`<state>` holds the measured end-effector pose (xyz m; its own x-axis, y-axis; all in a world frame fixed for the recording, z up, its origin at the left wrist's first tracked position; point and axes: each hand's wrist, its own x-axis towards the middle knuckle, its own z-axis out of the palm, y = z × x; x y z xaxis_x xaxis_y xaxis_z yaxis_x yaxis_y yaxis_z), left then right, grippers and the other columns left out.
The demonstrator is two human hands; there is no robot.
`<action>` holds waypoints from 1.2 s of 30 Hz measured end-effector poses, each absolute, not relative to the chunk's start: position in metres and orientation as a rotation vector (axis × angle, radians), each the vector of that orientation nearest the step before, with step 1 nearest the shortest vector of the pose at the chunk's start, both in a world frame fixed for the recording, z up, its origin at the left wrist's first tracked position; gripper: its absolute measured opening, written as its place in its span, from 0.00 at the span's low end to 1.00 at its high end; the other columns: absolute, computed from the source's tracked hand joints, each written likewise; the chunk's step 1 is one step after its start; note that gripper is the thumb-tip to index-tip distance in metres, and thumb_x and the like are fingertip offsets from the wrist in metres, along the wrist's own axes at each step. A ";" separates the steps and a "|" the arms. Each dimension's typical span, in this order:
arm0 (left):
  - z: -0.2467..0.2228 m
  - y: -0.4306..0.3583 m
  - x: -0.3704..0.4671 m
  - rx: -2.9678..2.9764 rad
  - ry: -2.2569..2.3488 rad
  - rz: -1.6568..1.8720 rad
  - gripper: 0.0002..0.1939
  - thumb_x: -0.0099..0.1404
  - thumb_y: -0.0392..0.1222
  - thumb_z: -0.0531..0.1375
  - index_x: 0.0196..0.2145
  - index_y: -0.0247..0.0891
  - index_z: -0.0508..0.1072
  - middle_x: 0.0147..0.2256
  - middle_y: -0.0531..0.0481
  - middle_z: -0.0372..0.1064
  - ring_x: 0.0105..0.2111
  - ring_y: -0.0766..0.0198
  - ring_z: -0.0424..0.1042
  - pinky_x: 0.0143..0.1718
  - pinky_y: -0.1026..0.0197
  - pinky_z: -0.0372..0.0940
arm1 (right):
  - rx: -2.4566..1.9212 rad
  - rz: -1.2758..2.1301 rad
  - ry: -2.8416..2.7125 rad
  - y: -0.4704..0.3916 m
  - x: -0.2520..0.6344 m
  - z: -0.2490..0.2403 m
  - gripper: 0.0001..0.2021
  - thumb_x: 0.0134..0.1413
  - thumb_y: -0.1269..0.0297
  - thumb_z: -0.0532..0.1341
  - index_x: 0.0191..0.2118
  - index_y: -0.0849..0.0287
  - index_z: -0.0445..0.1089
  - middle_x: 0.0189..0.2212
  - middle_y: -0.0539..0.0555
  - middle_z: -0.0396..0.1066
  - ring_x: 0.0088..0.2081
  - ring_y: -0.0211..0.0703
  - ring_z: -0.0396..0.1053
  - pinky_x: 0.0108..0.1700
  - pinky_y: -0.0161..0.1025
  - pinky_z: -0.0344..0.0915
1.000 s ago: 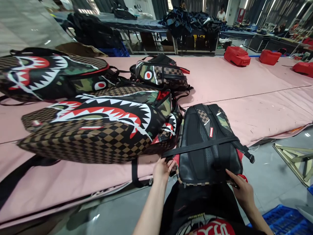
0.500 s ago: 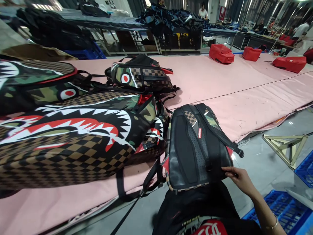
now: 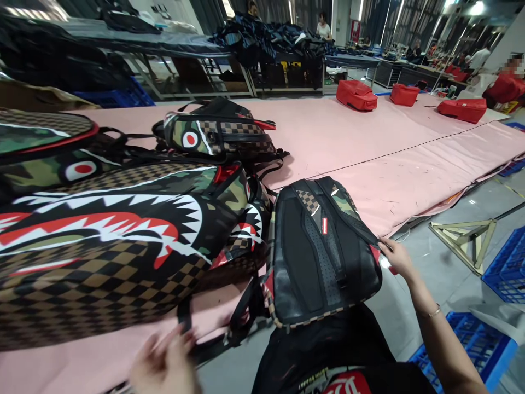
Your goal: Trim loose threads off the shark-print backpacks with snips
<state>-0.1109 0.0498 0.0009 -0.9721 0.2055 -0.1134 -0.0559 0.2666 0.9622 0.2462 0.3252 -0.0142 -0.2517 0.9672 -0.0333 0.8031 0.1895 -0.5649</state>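
Observation:
A backpack with black padded back panel and checkered edging rests at the table's edge against my body, its back facing up. My right hand is closed around the lower end of its right shoulder strap, at the bag's right side. My left hand is low at the left, smeared by motion, beside a dangling black strap. Whether its fingers hold that strap I cannot tell. To the left lies a big checkered backpack with a shark-mouth print.
More camouflage-and-checkered bags lie behind and left on the pink-covered table. Several red bags sit at its far side. On the floor at right are blue crates and a triangular metal stand. People work in the background.
My right hand has gone from the backpack's lower right corner up to its shoulder strap end. My left hand has come into view at the lower left. The view has shifted slightly right.

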 end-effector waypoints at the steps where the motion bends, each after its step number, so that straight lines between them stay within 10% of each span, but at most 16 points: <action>1: 0.006 0.072 -0.098 0.295 2.271 1.808 0.22 0.56 0.50 0.58 0.49 0.50 0.61 0.40 0.55 0.70 0.35 0.63 0.70 0.45 0.53 0.65 | -1.673 0.704 -2.156 0.327 0.246 -0.012 0.20 0.56 0.55 0.50 0.48 0.59 0.67 0.46 0.57 0.69 0.48 0.49 0.66 0.49 0.46 0.61; 12: 0.008 0.223 0.013 0.387 1.395 1.362 0.39 0.51 0.44 0.65 0.56 0.35 0.52 0.47 0.37 0.65 0.39 0.63 0.70 0.40 0.59 0.66 | -1.678 0.615 -2.414 0.340 0.224 0.018 0.19 0.51 0.55 0.58 0.48 0.55 0.66 0.42 0.55 0.71 0.43 0.48 0.68 0.41 0.39 0.62; 18: 0.020 0.225 0.006 0.377 1.300 1.314 0.19 0.46 0.44 0.67 0.32 0.32 0.67 0.21 0.55 0.64 0.20 0.71 0.65 0.24 0.68 0.61 | -1.751 0.359 -2.488 0.347 0.190 0.030 0.30 0.42 0.55 0.66 0.52 0.56 0.60 0.43 0.58 0.66 0.43 0.52 0.67 0.41 0.40 0.60; 22: 0.037 0.204 -0.012 0.315 1.227 1.359 0.15 0.51 0.45 0.63 0.30 0.35 0.63 0.27 0.50 0.69 0.20 0.69 0.66 0.23 0.63 0.63 | -1.733 0.143 -2.440 0.353 0.184 0.046 0.30 0.51 0.57 0.60 0.59 0.53 0.50 0.46 0.59 0.63 0.42 0.51 0.67 0.39 0.41 0.61; 30: 0.043 0.147 -0.076 0.724 1.754 1.313 0.39 0.45 0.51 0.64 0.54 0.41 0.57 0.22 0.58 0.67 0.12 0.73 0.56 0.17 0.67 0.54 | -1.603 0.110 -2.382 0.375 0.191 0.091 0.20 0.55 0.59 0.53 0.54 0.49 0.60 0.42 0.54 0.70 0.44 0.51 0.67 0.42 0.42 0.60; 36: 0.049 0.143 -0.088 1.089 2.338 0.787 0.32 0.51 0.50 0.60 0.54 0.44 0.62 0.17 0.58 0.67 0.20 0.61 0.69 0.27 0.61 0.62 | -1.318 0.860 -2.317 0.387 0.180 0.121 0.14 0.53 0.61 0.53 0.37 0.63 0.72 0.32 0.56 0.73 0.37 0.47 0.69 0.40 0.39 0.62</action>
